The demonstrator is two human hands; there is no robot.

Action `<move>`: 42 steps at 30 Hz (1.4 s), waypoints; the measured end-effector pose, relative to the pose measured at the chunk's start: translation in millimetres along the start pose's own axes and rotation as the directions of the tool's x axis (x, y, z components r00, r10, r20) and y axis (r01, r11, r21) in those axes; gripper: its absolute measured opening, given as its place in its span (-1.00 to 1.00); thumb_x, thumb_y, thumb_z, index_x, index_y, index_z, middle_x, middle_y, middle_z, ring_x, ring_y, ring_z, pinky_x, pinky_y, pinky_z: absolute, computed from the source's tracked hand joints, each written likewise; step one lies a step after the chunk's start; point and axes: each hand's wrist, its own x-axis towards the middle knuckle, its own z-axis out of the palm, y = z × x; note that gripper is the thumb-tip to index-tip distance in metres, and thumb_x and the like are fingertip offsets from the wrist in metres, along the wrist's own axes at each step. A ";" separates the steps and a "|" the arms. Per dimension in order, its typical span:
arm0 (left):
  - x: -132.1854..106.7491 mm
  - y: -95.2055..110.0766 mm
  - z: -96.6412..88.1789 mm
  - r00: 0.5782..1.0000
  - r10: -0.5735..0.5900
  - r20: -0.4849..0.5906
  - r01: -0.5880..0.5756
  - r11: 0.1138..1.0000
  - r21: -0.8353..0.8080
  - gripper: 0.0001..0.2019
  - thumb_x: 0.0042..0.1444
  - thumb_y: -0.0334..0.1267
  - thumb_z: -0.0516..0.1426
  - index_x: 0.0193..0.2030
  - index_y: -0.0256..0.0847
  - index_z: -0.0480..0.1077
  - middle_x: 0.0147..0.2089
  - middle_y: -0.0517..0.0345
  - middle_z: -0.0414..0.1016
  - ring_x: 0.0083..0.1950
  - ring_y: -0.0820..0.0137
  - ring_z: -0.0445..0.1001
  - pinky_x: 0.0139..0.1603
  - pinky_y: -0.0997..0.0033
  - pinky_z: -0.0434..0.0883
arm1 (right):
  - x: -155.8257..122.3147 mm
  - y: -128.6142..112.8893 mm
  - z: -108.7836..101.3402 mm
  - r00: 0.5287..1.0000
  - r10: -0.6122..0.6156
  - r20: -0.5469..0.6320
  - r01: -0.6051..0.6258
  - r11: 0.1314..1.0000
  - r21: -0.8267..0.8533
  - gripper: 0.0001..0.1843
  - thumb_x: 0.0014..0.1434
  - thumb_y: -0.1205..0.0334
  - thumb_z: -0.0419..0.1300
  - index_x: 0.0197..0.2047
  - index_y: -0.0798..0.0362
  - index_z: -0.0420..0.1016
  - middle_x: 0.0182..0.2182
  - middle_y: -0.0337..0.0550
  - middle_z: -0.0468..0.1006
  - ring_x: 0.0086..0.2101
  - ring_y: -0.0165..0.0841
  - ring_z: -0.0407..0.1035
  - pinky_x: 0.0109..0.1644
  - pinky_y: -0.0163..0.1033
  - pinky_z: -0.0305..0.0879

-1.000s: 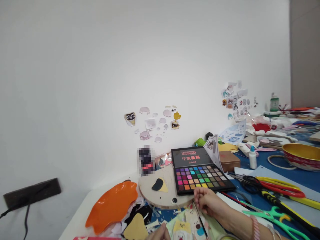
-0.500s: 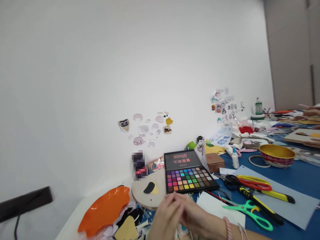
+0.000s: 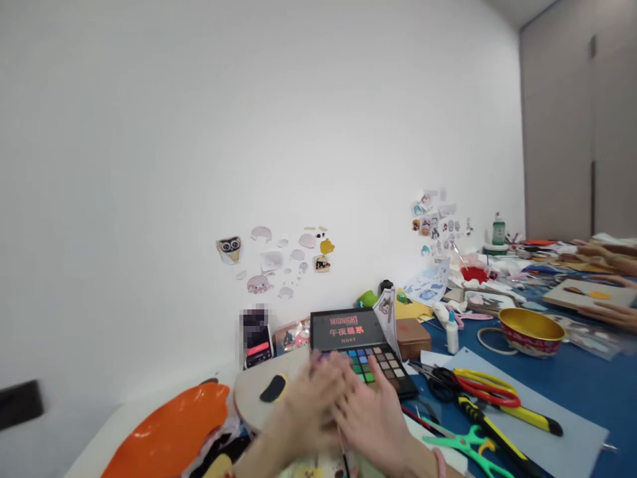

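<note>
Both my hands are raised close together in front of the open eyeshadow palette (image 3: 378,364), and both are smeared by motion. My left hand (image 3: 304,406) is over the round wooden board (image 3: 249,398); its fingers are too blurred to read. My right hand (image 3: 371,415) reaches over the palette's near edge with its long fingers stretched forward. A thin dark brush (image 3: 343,458) sticks down from beside its thumb. The palette's lid (image 3: 343,328) stands upright with red lettering.
An orange plate (image 3: 169,438) lies at the left. Scissors with red and yellow handles (image 3: 485,386), green scissors (image 3: 460,443), a utility knife (image 3: 502,438), a glue bottle (image 3: 452,332) and a gold bowl (image 3: 528,328) are on the blue table to the right. Another person's hands (image 3: 610,312) are at work at the far right.
The camera has tilted up and swung right. My hands have come together and risen from the paper cut-outs toward the palette, now covering its lower half.
</note>
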 end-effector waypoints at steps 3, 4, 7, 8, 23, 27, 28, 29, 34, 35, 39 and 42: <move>3.0 -24.2 2.4 0.991 -0.110 0.069 0.103 0.990 0.101 -0.50 0.14 -0.27 -0.02 0.24 -0.16 -0.01 0.33 -0.08 -0.01 0.32 0.08 -0.09 0.24 -0.14 -0.13 | -1.5 -15.3 -4.7 0.994 -0.083 -0.074 0.084 0.996 0.011 -0.38 0.01 -0.24 -0.01 0.08 -0.14 0.27 0.10 -0.27 0.31 0.06 -0.29 0.20 0.14 -0.11 0.00; 1.1 -37.8 0.1 0.984 -0.151 0.090 0.138 0.981 0.138 -0.50 0.13 -0.32 -0.05 0.24 -0.18 0.00 0.32 -0.10 -0.01 0.32 0.07 -0.13 0.25 -0.12 -0.18 | -1.3 -19.1 -5.6 0.992 -0.094 -0.088 0.096 0.995 0.025 -0.38 0.00 -0.24 0.01 0.09 -0.15 0.26 0.10 -0.27 0.30 0.05 -0.28 0.21 0.13 -0.10 0.02; -11.6 -78.5 -5.3 0.957 -0.241 0.163 0.197 0.949 0.246 -0.54 0.11 -0.41 -0.08 0.19 -0.20 0.12 0.29 -0.11 0.07 0.32 0.11 -0.08 0.28 -0.03 -0.19 | 3.3 -19.7 -12.3 0.989 -0.071 -0.127 0.085 0.991 0.107 -0.44 0.02 -0.16 0.06 0.04 -0.08 0.31 0.00 -0.18 0.42 -0.05 -0.27 0.31 0.09 -0.11 0.07; -17.4 -90.0 -4.4 0.939 -0.286 0.190 0.226 0.932 0.284 -0.57 0.11 -0.41 -0.08 0.15 -0.25 0.18 0.22 -0.15 0.22 0.27 0.11 0.08 0.26 -0.01 -0.09 | 5.7 -16.6 -16.8 0.988 -0.048 -0.145 0.068 0.989 0.135 -0.48 0.03 -0.11 0.09 0.00 -0.03 0.35 -0.12 -0.15 0.50 -0.15 -0.29 0.38 0.04 -0.14 0.12; -41.3 -181.6 13.1 0.863 -0.140 0.485 -0.097 0.897 0.432 -0.74 0.00 -0.55 0.03 -0.16 -0.34 0.38 -0.28 0.08 0.50 -0.17 0.28 0.43 0.21 0.06 0.08 | 21.5 -2.1 -82.4 0.980 0.026 -0.199 0.021 0.973 0.229 -0.59 -0.09 0.14 0.22 -0.74 0.06 0.08 -0.84 -0.48 -0.14 -0.78 -0.59 -0.26 -0.62 -0.38 -0.08; -26.3 -177.9 4.3 0.870 0.028 0.491 -0.229 0.907 0.353 -0.77 -0.02 -0.54 -0.01 -0.29 -0.33 0.42 -0.31 -0.03 0.49 -0.14 0.18 0.38 0.26 0.09 -0.05 | 21.3 -2.1 -82.7 0.980 0.017 -0.200 0.021 0.982 0.187 -0.57 -0.09 0.14 0.21 -0.74 0.04 0.03 -0.84 -0.49 -0.18 -0.78 -0.58 -0.31 -0.65 -0.39 -0.08; -23.3 -174.0 3.0 0.875 0.041 0.482 -0.233 0.909 0.346 -0.77 -0.01 -0.54 -0.04 -0.29 -0.32 0.41 -0.30 -0.06 0.48 -0.14 0.16 0.37 0.19 0.06 0.06 | 21.7 -1.8 -82.7 0.976 0.006 -0.220 0.031 0.987 0.161 -0.58 -0.08 0.13 0.20 -0.73 0.04 0.05 -0.84 -0.49 -0.17 -0.78 -0.59 -0.31 -0.65 -0.40 -0.07; -20.4 -168.3 1.7 0.880 0.046 0.473 -0.232 0.910 0.343 -0.76 -0.01 -0.54 -0.05 -0.30 -0.32 0.40 -0.30 -0.08 0.47 -0.17 0.14 0.37 0.08 0.05 0.18 | 22.5 -1.2 -82.6 0.970 -0.010 -0.243 0.040 0.992 0.122 -0.61 -0.06 0.13 0.19 -0.71 0.04 0.08 -0.84 -0.50 -0.15 -0.79 -0.59 -0.32 -0.66 -0.41 -0.07; -8.3 -115.6 -12.7 0.891 0.028 0.452 -0.192 0.928 0.320 -0.76 -0.03 -0.57 -0.07 -0.33 -0.34 0.38 -0.36 -0.11 0.45 -0.35 0.15 0.41 -0.37 0.14 0.34 | 25.7 5.4 -65.5 0.933 -0.210 -0.292 0.089 0.921 -0.379 -0.68 0.04 -0.02 0.07 -0.56 0.05 0.24 -0.81 -0.47 0.12 -0.84 -0.62 -0.21 -0.67 -0.41 0.04; -6.4 -102.4 -17.3 0.891 0.019 0.453 -0.177 0.934 0.309 -0.77 -0.03 -0.56 -0.07 -0.32 -0.35 0.38 -0.37 -0.11 0.45 -0.36 0.15 0.43 -0.38 0.13 0.35 | 24.7 6.8 -56.0 0.930 -0.267 -0.255 0.091 0.835 -0.542 -0.69 0.06 -0.02 0.05 -0.50 0.05 0.28 -0.76 -0.41 0.24 -0.82 -0.59 -0.05 -0.62 -0.40 0.13; -4.0 -53.2 -29.6 0.874 -0.043 0.484 -0.088 0.965 0.245 -0.88 0.01 -0.47 0.03 -0.35 -0.33 0.38 -0.41 0.03 0.48 -0.41 0.23 0.45 -0.43 0.16 0.38 | 17.4 14.8 -1.3 0.961 -0.244 0.129 0.177 0.189 -0.966 -0.68 0.16 0.17 0.00 -0.02 0.05 0.26 -0.09 -0.03 0.41 -0.09 -0.29 0.32 -0.02 -0.19 0.23; -11.4 -17.7 -21.5 0.864 -0.071 0.499 -0.003 0.989 0.145 -0.95 0.04 -0.37 0.11 -0.33 -0.28 0.39 -0.38 0.18 0.48 -0.38 0.36 0.45 -0.34 0.22 0.41 | 19.3 28.0 42.1 0.924 -0.044 0.379 0.364 -0.197 -0.911 -0.43 0.15 0.16 0.01 0.21 0.04 -0.02 0.23 0.02 0.01 0.20 -0.17 -0.14 0.21 0.01 -0.11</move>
